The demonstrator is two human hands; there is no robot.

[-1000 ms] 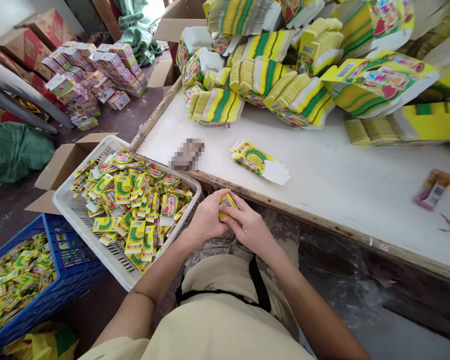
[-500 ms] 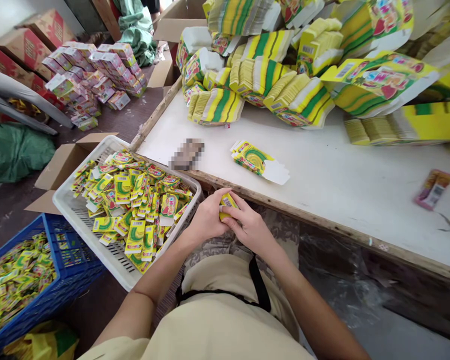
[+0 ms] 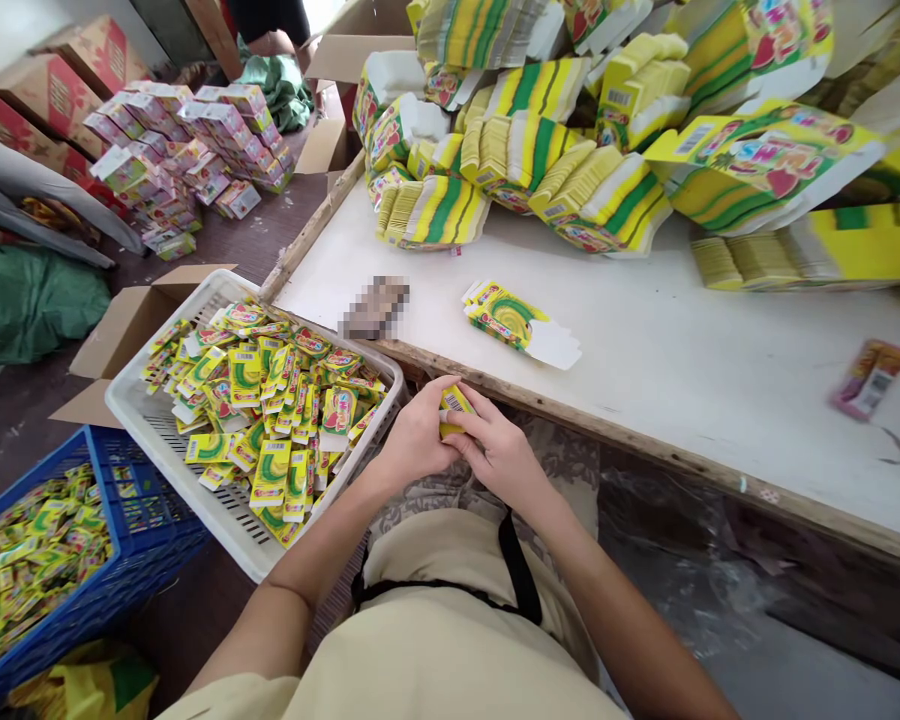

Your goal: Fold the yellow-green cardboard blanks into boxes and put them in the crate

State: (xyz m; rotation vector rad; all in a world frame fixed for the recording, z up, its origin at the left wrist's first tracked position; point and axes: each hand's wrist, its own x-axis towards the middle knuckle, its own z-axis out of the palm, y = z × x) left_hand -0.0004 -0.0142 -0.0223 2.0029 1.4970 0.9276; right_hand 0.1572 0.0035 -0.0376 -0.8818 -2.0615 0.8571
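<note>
Between my two hands, just in front of the table's wooden edge, is a small yellow box (image 3: pixel 457 402) with a barcode showing. My left hand (image 3: pixel 418 435) wraps round its left side. The fingers of my right hand (image 3: pixel 499 450) close on it from the right, and both hands cover most of it. On the white table (image 3: pixel 645 340) beyond lies a small stack of flat yellow cartons (image 3: pixel 506 315) with white flaps. To the left, a white basket (image 3: pixel 229 535) holds many small yellow-green boxes (image 3: pixel 270 470).
Bundles of yellow cartons (image 3: pixel 517 150) are heaped along the table's far side. A purple-orange packet (image 3: pixel 870 380) lies at the right, a blurred object (image 3: pixel 377 307) near the left corner. A blue crate (image 3: pixel 142 500) stands lower left. Pink boxes (image 3: pixel 217 135) and a person's bare legs are behind.
At the top left, the person in dark clothing has come further into view beside the green sacks. My hands and the box in them have hardly moved.
</note>
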